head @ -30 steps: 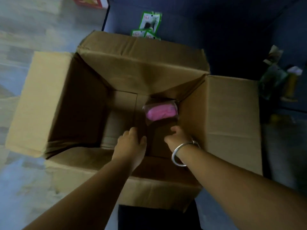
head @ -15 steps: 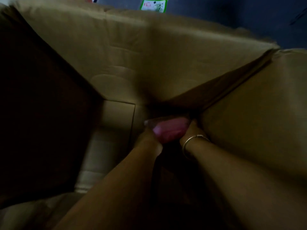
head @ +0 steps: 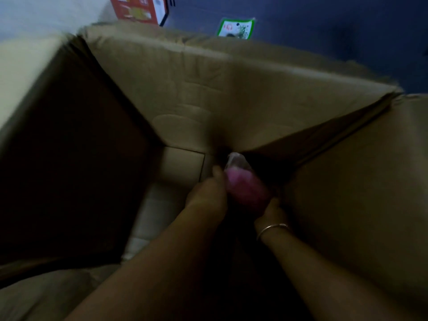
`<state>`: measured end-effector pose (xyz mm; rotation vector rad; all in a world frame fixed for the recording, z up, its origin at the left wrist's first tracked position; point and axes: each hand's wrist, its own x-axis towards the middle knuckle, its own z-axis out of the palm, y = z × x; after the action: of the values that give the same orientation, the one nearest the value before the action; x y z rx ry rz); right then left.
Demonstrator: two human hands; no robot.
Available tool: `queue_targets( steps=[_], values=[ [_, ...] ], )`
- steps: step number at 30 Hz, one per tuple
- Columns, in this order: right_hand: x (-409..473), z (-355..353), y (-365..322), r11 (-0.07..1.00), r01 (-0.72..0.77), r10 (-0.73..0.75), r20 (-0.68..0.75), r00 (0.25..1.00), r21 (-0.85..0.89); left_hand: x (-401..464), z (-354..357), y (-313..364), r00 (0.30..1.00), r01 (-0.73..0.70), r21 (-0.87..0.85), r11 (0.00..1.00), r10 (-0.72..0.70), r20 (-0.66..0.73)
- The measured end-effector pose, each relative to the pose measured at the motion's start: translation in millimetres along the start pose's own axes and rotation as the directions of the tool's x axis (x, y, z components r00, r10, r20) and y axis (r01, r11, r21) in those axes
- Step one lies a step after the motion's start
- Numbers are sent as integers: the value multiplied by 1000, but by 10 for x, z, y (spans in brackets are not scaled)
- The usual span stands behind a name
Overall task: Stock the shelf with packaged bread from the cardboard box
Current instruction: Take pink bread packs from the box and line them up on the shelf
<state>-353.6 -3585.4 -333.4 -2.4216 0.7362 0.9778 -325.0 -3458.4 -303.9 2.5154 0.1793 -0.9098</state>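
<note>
Both arms reach down into the open cardboard box [head: 231, 93], whose tall brown walls fill nearly the whole head view. Deep inside, near the far right corner where 2 walls meet, sits the 1 packaged bread [head: 243, 184] in sight: a pink loaf in a clear plastic wrapper, its crimped end sticking up toward the far wall.

The left hand [head: 208, 193] is against the left side of the package, thumb raised beside the wrapper and fingers curled in toward the pink loaf, gripping it from that side. The right hand [head: 272, 210] is at the lower right end of the package, mostly hidden behind it and lost in shadow, so I cannot tell whether its fingers grasp the package or only touch it. A thin metal bangle [head: 272, 229] circles the right wrist.

The package appears tilted, its wrapper end higher than the rest (the picture is blurred and dim, so whether it rests on the box floor cannot be judged). A pale patch of the box's bottom flaps shows to the left of the hands.

Beyond the far rim of the box lie a red carton [head: 139, 9] and a green-edged packet [head: 236, 27] on a dark blue surface.
</note>
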Motion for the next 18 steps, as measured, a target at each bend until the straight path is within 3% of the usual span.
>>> queue_targets(
  steps=[5,7,10,13,18],
  values=[
    [-56,-4,-38,994,49,-58,90,994,98,-90,-224,-26,1000,-12,91,996,12,-3],
    [-142,-102,-32,992,64,-77,125,989,107,-202,-344,-14,999,40,-19,999,-40,19],
    [-382,-266,-32,972,49,-102,229,968,229,-397,-574,-20,980,179,-382,906,-131,150],
    [-757,-511,-94,924,-13,-119,319,940,383,-710,-904,59,958,260,-435,862,-175,225],
    [-1496,-1227,-324,847,19,-211,302,930,531,-1323,-1525,338,965,239,-374,896,-178,192]
  ],
)
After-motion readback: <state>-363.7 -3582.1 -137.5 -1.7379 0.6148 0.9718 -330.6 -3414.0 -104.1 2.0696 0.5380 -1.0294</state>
